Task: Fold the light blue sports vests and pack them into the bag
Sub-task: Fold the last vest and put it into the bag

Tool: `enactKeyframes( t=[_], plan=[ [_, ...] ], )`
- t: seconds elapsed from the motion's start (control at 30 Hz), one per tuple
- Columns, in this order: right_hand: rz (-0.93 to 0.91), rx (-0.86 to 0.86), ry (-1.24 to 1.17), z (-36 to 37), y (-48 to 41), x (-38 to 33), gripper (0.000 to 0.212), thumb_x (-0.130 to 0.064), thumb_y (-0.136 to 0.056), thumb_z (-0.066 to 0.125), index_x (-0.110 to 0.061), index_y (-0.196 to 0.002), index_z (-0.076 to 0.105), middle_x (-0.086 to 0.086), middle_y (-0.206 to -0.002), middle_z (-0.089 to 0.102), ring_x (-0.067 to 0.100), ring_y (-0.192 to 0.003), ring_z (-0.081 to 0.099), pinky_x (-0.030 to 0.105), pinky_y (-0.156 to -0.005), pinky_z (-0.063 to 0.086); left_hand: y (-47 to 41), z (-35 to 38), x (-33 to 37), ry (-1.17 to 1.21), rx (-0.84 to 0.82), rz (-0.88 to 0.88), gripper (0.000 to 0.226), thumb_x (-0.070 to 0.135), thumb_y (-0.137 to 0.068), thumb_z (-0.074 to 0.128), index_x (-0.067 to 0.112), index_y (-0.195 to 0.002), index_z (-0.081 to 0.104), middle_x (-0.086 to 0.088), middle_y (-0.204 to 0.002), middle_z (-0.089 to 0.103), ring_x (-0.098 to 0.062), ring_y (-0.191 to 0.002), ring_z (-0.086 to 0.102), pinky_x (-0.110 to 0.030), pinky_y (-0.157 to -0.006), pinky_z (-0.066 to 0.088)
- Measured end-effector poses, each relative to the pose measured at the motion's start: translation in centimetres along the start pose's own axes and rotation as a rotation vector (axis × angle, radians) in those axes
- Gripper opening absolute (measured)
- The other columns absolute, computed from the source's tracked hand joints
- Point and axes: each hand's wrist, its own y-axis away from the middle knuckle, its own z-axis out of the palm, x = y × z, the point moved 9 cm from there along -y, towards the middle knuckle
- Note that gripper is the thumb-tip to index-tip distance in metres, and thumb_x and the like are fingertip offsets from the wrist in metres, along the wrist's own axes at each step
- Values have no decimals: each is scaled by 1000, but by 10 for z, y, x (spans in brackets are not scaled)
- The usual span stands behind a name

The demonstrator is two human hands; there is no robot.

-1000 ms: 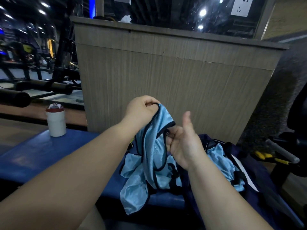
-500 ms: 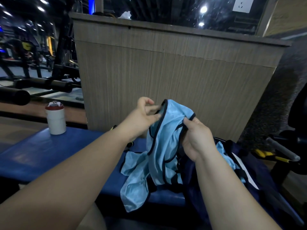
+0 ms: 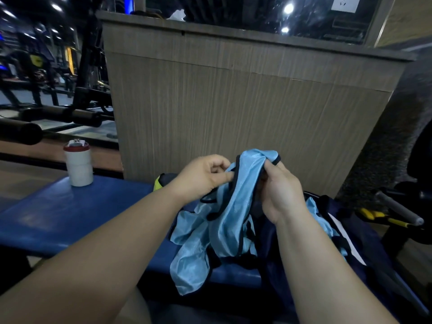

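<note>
Light blue vest point(image 3: 236, 206), black-trimmed, is held up above the blue bench point(image 3: 70, 213), its lower part draped on the padding beside the dark navy bag point(image 3: 350, 253). The left hand point(image 3: 203, 177) pinches the trimmed edge. The right hand point(image 3: 280, 192) grips the top fold.

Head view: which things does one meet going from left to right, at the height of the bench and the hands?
Cup → yellow-green item → left hand → vest → right hand → yellow-handled tool
</note>
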Motion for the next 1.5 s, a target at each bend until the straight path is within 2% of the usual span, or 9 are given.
enactKeyframes(
  t=[0.17, 0.33, 0.43, 0.67, 0.83, 0.93, 1.17, 1.33, 1.5],
  plan=[
    [-45, 170, 45, -27, -10, -1, 21, -9, -98, 47, -10, -108, 66, 11, -85, 71, 30, -80, 66, 37, -65, 54, -3, -31, 2, -28, 172, 17, 15, 33, -91, 64, 20, -85, 69, -13, -87, 69, -14, -76, 57, -38, -77, 51],
    [-11, 218, -38, -34, -13, 8, 16, -7, -95, 53, -11, -95, 68, 6, -77, 71, 24, -75, 65, 32, -65, 53, -6, -46, -2, -149, 223, -10, 18, 33, -93, 62, 24, -78, 67, 13, -62, 59, 0, -56, 49, -20, -58, 40],
    [43, 223, -112, -33, -13, 10, 12, -14, -93, 61, -11, -86, 70, 2, -73, 71, 20, -71, 67, 32, -68, 53, -7, -46, -7, -152, 196, -17, 11, 25, -89, 69, 24, -78, 67, -3, -76, 64, -8, -67, 54, -25, -66, 44],
    [4, 122, 82, -26, -11, -10, 11, -19, -90, 63, -13, -82, 67, 4, -81, 70, 20, -78, 65, 33, -73, 51, -1, -80, 4, -324, 473, -46, 12, 18, -86, 66, 24, -80, 57, 6, -67, 52, -9, -59, 48, -23, -54, 38],
    [-66, -25, 165, -2, -8, -24, 12, -20, -97, 57, -16, -94, 68, 0, -83, 74, 15, -79, 69, 30, -73, 54, -6, -37, 14, 114, -37, 10, 54, -3, -83, 68, 38, -113, 51, 10, -131, 49, -7, -123, 48, -23, -96, 44],
    [-79, -137, 226, 19, -2, -26, 15, -20, -100, 53, -19, -103, 68, 2, -92, 76, 17, -85, 71, 33, -77, 58, -5, -13, 21, 135, -227, 20, 70, 4, -83, 72, 37, -135, 41, 7, -148, 41, -8, -135, 39, -29, -109, 36],
    [-144, -123, 181, 28, 1, -48, 17, -22, -101, 52, -18, -107, 67, 2, -93, 76, 17, -89, 72, 33, -78, 58, -6, -3, 20, -87, -198, -46, 23, 18, -86, 72, 15, -108, 67, -2, -107, 72, -17, -103, 67, -37, -98, 51],
    [-239, -29, 48, 16, 6, -71, 17, -25, -102, 51, -20, -107, 67, -4, -94, 76, 12, -90, 73, 30, -75, 58, -5, -22, 2, -357, 32, -58, 22, 13, -86, 61, 24, -104, 67, 7, -98, 70, -12, -91, 66, -29, -82, 53],
    [-295, 114, -106, -10, 6, -81, 11, -28, -101, 54, -29, -101, 64, -10, -89, 76, 9, -87, 73, 30, -78, 59, 9, -27, -70, -450, 16, -216, 15, 11, -85, 60, 25, -90, 62, 13, -80, 60, -7, -75, 58, -9, -54, 41]
  ],
)
